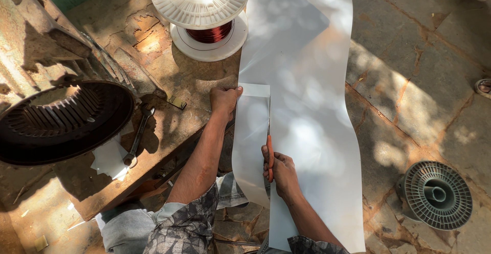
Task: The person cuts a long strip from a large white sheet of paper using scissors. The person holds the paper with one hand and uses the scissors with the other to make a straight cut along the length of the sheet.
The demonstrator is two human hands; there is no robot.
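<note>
Right hand [282,172] is closed round orange-handled scissors [269,149], blades pointing away, mid-cut up a long white sheet [307,106]. Just left of the blades hangs the part-freed strip [250,136]; left hand [224,99] pinches its far corner. Cut looks nearly through. Next snip needs blades kept straight and the strip taut. Beyond the left hand: a white spool of copper wire [202,14] on the bench [169,126].
</note>
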